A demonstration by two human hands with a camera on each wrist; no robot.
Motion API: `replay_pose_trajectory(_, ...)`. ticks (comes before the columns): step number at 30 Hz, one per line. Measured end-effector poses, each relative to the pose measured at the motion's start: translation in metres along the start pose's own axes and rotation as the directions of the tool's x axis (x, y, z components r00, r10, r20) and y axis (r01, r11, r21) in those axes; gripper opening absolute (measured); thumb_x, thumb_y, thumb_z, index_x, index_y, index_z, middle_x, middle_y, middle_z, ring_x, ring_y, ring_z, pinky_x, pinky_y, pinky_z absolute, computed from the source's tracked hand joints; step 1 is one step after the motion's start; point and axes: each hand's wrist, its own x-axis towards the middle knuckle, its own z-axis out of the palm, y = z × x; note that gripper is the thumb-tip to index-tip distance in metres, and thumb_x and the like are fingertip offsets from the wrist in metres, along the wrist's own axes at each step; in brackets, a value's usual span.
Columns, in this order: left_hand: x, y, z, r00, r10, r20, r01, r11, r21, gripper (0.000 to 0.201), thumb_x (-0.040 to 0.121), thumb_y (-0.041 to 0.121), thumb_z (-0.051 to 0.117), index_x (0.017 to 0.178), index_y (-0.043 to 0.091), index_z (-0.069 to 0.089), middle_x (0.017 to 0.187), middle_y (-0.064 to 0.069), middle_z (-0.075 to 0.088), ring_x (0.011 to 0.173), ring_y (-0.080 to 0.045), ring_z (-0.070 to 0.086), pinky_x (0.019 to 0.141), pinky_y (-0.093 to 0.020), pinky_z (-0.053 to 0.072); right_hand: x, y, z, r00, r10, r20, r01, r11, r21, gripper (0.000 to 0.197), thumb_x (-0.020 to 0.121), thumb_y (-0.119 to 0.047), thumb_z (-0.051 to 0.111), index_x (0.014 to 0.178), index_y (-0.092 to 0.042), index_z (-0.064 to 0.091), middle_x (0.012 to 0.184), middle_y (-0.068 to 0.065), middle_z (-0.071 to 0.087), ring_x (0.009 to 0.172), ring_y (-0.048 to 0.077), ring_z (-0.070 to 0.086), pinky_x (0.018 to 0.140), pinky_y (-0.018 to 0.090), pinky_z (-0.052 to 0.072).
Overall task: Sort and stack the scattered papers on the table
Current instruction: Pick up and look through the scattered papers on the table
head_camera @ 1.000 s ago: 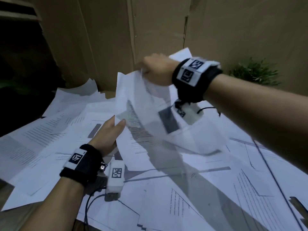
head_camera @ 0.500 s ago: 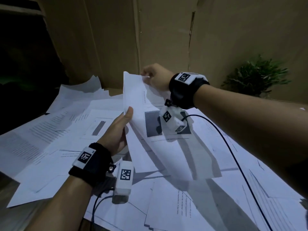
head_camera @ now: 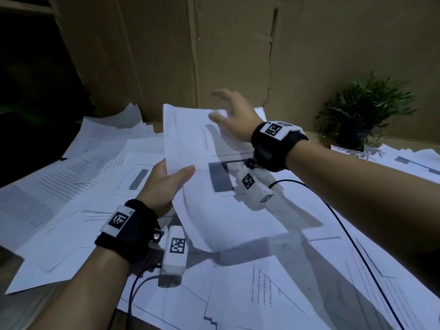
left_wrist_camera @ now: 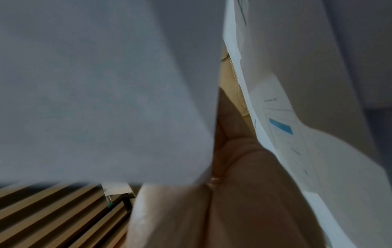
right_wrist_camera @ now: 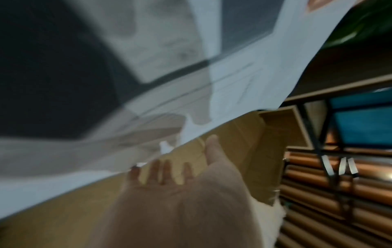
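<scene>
The counter is almost wholly covered by loose papers, overlapping at odd angles from the left edge across to the right edge, so little bare wood shows except at the near left corner. Brown cardboard panels stand along the far edge, and a small potted plant sits at the far right corner, touching a few sheets there.

Above the middle of the spread, a held sheaf of pages is raised off the counter and tilted up toward the person, probably so its print can be read before it is sorted. The left hand grasps its left edge, thumb on top and fingers curled beneath; the left wrist view confirms paper pressed against the palm. That one-sided hold leaves the near part of the sheaf sagging.

The right hand hovers at the far top edge with its fingers spread and released, holding nothing; blur hides whether they touch. It seems poised to steady or square that edge.
</scene>
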Motion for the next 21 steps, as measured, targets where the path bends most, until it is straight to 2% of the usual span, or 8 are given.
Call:
replay_pose_trajectory(3, 0.005, -0.001, -0.005, 0.995, -0.006, -0.095, -0.001, 0.997, -0.073, 0.028, 0.097, 0.006, 0.056, 0.124, 0.005, 0.062, 0.108, -0.003, 0.073, 0.089, -0.015, 0.073, 0.068, -0.025, 0.058, -0.016, 0.036, -0.008, 0.906, 0.421, -0.032, -0.420, 0.906, 0.044, 0.088, 0.071, -0.054, 0.067, 0.141, -0.005, 0.044, 0.134, 0.019, 0.054, 0.123, 0.035, 0.053, 0.103, 0.045, 0.044)
replay_pose_trajectory(5, 0.007, 0.000, -0.007, 0.991, -0.017, -0.136, 0.001, 0.993, -0.115, 0.027, 0.098, 0.006, 0.055, 0.124, 0.007, 0.062, 0.109, -0.002, 0.073, 0.091, -0.016, 0.073, 0.070, -0.026, 0.059, -0.038, 0.055, -0.010, 0.803, 0.574, 0.162, -0.592, 0.799, 0.103, 0.062, 0.074, -0.047, 0.068, 0.113, 0.001, 0.060, 0.093, 0.015, 0.063, 0.086, 0.030, 0.059, 0.082, 0.037, 0.045)
replay_pose_trajectory(7, 0.008, 0.000, -0.008, 0.989, -0.036, -0.145, 0.014, 0.989, -0.145, 0.027, 0.099, 0.007, 0.052, 0.125, 0.007, 0.061, 0.112, -0.004, 0.072, 0.097, -0.020, 0.071, 0.076, -0.029, 0.060, -0.058, 0.068, -0.008, 0.736, 0.571, 0.365, -0.649, 0.748, 0.138, 0.039, 0.077, -0.043, 0.071, 0.085, -0.007, 0.058, 0.066, 0.010, 0.046, 0.062, 0.025, 0.042, 0.065, 0.037, 0.033)
replay_pose_trajectory(10, 0.004, 0.000, -0.004, 0.997, -0.064, -0.031, 0.060, 0.989, -0.135, 0.029, 0.100, 0.007, 0.049, 0.127, 0.006, 0.060, 0.117, -0.008, 0.071, 0.104, -0.027, 0.068, 0.083, -0.033, 0.058, -0.073, 0.066, -0.005, 0.771, 0.478, 0.421, -0.619, 0.717, 0.320, 0.025, 0.086, -0.031, 0.066, 0.075, -0.014, 0.053, 0.073, 0.013, 0.038, 0.059, 0.020, 0.031, 0.057, 0.032, 0.022)
replay_pose_trajectory(12, 0.000, 0.000, 0.000, 0.994, -0.094, 0.060, 0.099, 0.991, -0.087, 0.026, 0.100, 0.009, 0.051, 0.124, 0.006, 0.062, 0.113, -0.008, 0.072, 0.100, -0.026, 0.070, 0.077, -0.031, 0.059, -0.074, 0.059, -0.002, 0.792, 0.453, 0.409, -0.599, 0.707, 0.376, 0.022, 0.100, -0.014, 0.054, 0.078, -0.014, 0.053, 0.071, 0.007, 0.038, 0.058, 0.014, 0.032, 0.056, 0.025, 0.024)
replay_pose_trajectory(15, -0.002, 0.000, 0.000, 0.994, -0.080, 0.079, 0.084, 0.995, -0.044, 0.026, 0.098, 0.007, 0.052, 0.123, 0.005, 0.061, 0.109, -0.008, 0.072, 0.091, -0.022, 0.071, 0.066, -0.028, 0.058, -0.075, 0.046, 0.001, 0.800, 0.426, 0.422, -0.578, 0.734, 0.357, 0.009, 0.101, -0.013, 0.055, 0.108, -0.014, 0.060, 0.067, -0.004, 0.052, 0.054, 0.008, 0.044, 0.052, 0.019, 0.034)
replay_pose_trajectory(18, 0.010, -0.007, -0.021, 0.992, -0.030, -0.120, 0.019, 0.995, -0.097, 0.028, 0.097, 0.003, 0.055, 0.125, 0.002, 0.060, 0.115, -0.012, 0.069, 0.096, -0.027, 0.069, 0.075, -0.037, 0.058, -0.076, 0.053, -0.011, 0.775, 0.513, 0.368, -0.629, 0.686, 0.366, 0.020, 0.100, -0.010, 0.054, 0.120, -0.011, 0.052, 0.083, 0.004, 0.056, 0.061, 0.015, 0.051, 0.054, 0.024, 0.043)
replay_pose_trajectory(21, 0.020, -0.016, -0.045, 0.916, -0.127, -0.380, 0.061, 0.982, -0.181, 0.024, 0.090, -0.003, 0.062, 0.114, -0.003, 0.061, 0.119, -0.023, 0.066, 0.084, -0.028, 0.067, 0.086, -0.053, 0.052, -0.082, 0.076, -0.038, 0.660, 0.704, 0.263, -0.747, 0.576, 0.333, 0.021, 0.101, -0.011, 0.051, 0.120, -0.007, 0.045, 0.087, 0.012, 0.049, 0.067, 0.023, 0.053, 0.059, 0.030, 0.050)
